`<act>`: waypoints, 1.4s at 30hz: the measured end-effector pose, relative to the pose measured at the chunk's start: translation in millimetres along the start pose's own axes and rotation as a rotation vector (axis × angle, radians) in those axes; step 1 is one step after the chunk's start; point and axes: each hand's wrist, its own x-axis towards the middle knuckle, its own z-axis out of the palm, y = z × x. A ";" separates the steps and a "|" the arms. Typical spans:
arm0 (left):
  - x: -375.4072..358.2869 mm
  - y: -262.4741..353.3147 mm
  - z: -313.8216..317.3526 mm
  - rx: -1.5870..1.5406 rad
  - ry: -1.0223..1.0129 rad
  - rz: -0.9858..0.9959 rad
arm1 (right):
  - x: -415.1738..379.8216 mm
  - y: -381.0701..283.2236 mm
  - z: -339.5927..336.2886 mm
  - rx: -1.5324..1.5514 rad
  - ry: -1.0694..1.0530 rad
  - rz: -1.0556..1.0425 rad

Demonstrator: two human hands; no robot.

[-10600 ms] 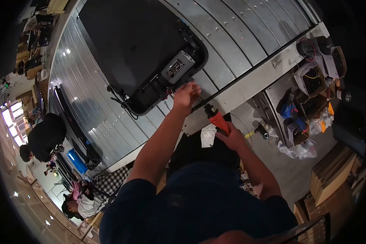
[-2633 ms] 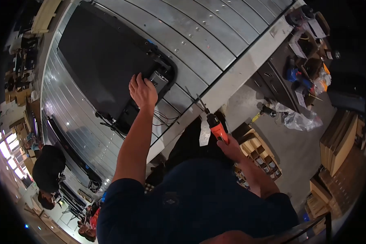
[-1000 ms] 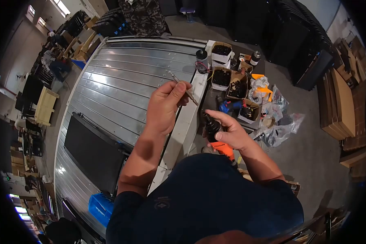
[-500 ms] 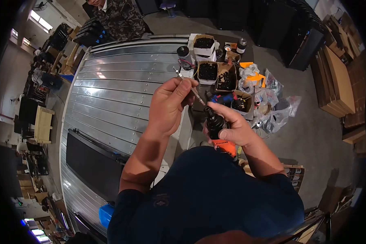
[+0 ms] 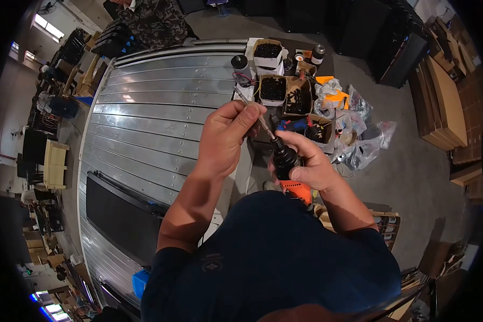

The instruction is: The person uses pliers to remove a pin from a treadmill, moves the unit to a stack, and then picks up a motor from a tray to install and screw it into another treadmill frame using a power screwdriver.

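Note:
Between the thumb and fingers of my left hand [image 5: 231, 129] is a thin metal bit [image 5: 241, 96], slanting down to the right. Its lower end meets the black nose of an orange and black power driver [image 5: 285, 161]; how deep it sits in there I cannot tell. My right hand [image 5: 310, 161] is wrapped round the driver's black front part, its index finger near the nose. Just beyond the driver lies a blue and black power tool [image 5: 295, 125] on an open box.
Left of my arms spreads a slatted metal surface [image 5: 145, 134] with a dark panel [image 5: 118, 209] on it. Boxes of black parts [image 5: 272, 88] stand ahead, beside plastic bags [image 5: 365, 147]. A person in camouflage [image 5: 155, 24] is at the far edge.
The bit's lower end has come down to the driver's nose, where a small gap showed before. My left hand has shifted slightly right, and the view has tilted a little.

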 end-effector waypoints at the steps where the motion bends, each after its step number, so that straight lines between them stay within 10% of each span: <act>1: 0.6 -0.6 -0.7 0.020 0.004 0.008 | 0.9 0.7 -0.5 0.000 0.003 0.007; 42: 10.5 7.0 2.9 0.465 0.056 -0.033 | 17.8 7.6 -21.8 0.175 -0.058 0.101</act>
